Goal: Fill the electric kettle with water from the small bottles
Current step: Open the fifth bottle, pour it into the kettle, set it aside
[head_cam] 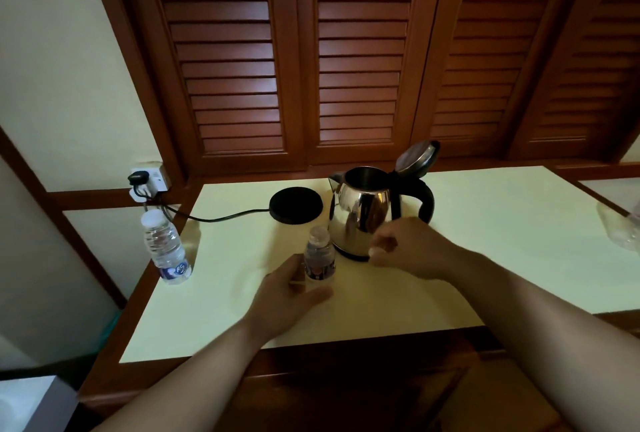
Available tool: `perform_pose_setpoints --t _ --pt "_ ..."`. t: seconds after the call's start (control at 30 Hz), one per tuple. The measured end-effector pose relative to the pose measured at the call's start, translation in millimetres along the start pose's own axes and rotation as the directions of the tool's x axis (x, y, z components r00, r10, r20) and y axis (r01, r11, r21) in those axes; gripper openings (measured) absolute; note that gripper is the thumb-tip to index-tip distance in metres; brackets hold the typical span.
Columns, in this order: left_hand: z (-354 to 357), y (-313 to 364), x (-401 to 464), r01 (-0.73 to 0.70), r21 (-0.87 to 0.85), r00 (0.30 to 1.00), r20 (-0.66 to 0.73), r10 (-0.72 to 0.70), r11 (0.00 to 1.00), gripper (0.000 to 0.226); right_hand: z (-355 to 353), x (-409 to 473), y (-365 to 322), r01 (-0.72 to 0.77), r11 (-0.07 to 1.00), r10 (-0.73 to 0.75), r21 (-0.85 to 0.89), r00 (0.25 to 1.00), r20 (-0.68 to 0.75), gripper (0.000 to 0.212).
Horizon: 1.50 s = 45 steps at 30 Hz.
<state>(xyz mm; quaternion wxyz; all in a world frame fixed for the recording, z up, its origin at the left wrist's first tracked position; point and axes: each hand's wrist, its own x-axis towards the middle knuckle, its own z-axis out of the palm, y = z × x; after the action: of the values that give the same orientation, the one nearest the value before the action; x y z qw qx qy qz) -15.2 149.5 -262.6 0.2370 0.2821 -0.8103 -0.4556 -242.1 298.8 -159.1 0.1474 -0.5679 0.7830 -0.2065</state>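
Observation:
A steel electric kettle (363,216) stands off its base on the pale table (502,241), with its lid (417,156) flipped open. Just in front of it is a small water bottle (319,258) whose neck shows no white cap. My left hand (291,289) grips the lower part of this bottle as it stands on the table. My right hand (408,248) hovers beside the kettle's lower right with its fingers curled, pinching a small pale thing that looks like the cap. A second small bottle (166,248), full and white-capped, stands at the table's left edge.
The round black kettle base (296,204) lies left of the kettle, and its cord (214,217) runs to a wall socket (149,180). A clear bottle (623,234) lies at the far right edge. Wooden louvred doors (360,50) rise behind the table.

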Motion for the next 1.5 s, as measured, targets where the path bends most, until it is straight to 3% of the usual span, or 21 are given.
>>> perform_pose_setpoints --t 0.17,0.37,0.47,0.6,0.77,0.93,1.23,1.5 --pt "1.9 0.3 1.0 0.010 -0.026 1.000 -0.013 -0.011 1.000 0.078 44.8 -11.8 42.8 -0.094 0.995 0.094 0.037 0.996 0.004 0.037" --pt "7.0 10.0 -0.2 0.018 -0.011 0.998 -0.060 -0.018 1.000 0.046 62.9 -16.3 59.1 -0.058 0.998 0.058 0.005 0.993 -0.102 0.056" --pt "10.7 8.2 2.5 0.021 -0.040 0.996 -0.087 -0.025 0.999 0.042 63.1 -21.5 69.6 -0.083 0.995 0.072 -0.060 0.982 -0.172 0.060" --pt "15.1 6.2 9.7 0.014 -0.096 0.993 -0.114 -0.025 0.995 0.042 70.5 -28.8 83.5 -0.127 0.986 0.107 -0.105 0.979 -0.174 0.096" --pt "13.7 8.4 20.2 0.051 -0.200 0.985 -0.149 -0.082 0.978 0.043 74.6 -24.0 89.3 -0.198 0.978 0.181 -0.059 0.959 -0.216 0.091" --pt "-3.2 24.9 34.1 -0.006 -0.258 0.990 -0.136 -0.030 0.966 0.035 74.0 -23.8 86.5 -0.263 0.948 0.231 -0.178 0.955 -0.184 0.082" --pt "-38.5 84.7 83.1 -0.073 -0.044 0.981 -0.185 0.064 0.996 0.034 70.7 -26.8 85.2 -0.263 0.948 0.234 -0.177 0.958 -0.168 0.079" --pt "-58.4 113.6 117.2 -0.087 0.326 0.986 -0.105 0.128 0.941 0.038 67.8 -26.9 83.2 -0.256 0.948 0.228 -0.189 0.961 -0.157 0.076"
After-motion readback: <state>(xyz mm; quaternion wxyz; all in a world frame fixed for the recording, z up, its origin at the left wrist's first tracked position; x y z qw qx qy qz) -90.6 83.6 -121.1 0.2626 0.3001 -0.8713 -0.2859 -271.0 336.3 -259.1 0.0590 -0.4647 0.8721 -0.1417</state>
